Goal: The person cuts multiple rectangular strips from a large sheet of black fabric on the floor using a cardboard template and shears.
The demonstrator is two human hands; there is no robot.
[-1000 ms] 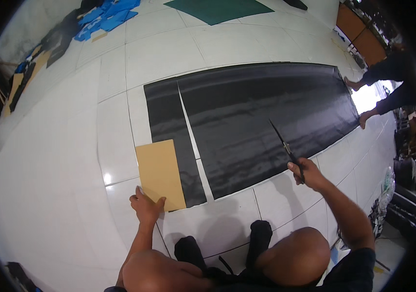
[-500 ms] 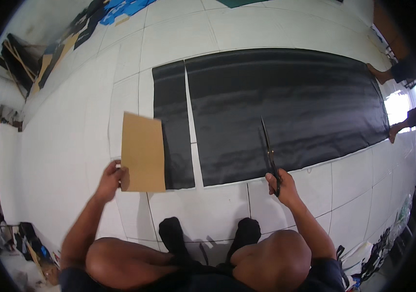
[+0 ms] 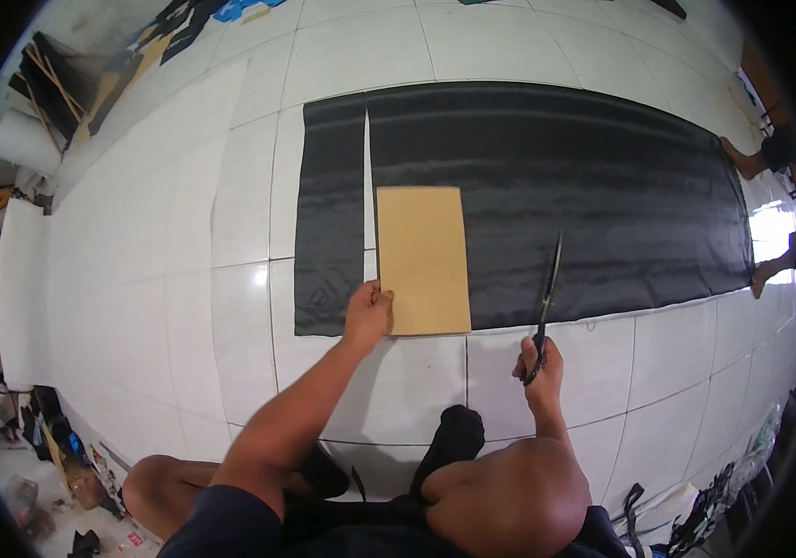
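My left hand (image 3: 369,314) pinches the lower left edge of a tan rectangular cardboard piece (image 3: 422,265). The cardboard lies over the left end of a large black fabric sheet (image 3: 602,177), its left edge close along the sheet's cut side. A narrower black fabric strip (image 3: 331,205) lies to the left, split from the sheet by a thin gap that tapers toward the far end. In my right hand (image 3: 541,365) is a pair of scissors (image 3: 548,302), gripped by the handles. The blades look closed and point away from me over the sheet's near edge.
Another person's feet (image 3: 744,158) rest at the sheet's far right end. White floor tiles (image 3: 361,46) surround the fabric. A white sheet (image 3: 128,270) covers the floor at left, near a white roll (image 3: 26,141). Scraps and bags (image 3: 72,456) clutter the lower left; more lie lower right.
My left hand has carried the cardboard rightward, from beside the narrow strip onto the large sheet. The scissors have swung from leaning left to leaning right, still in my right hand.
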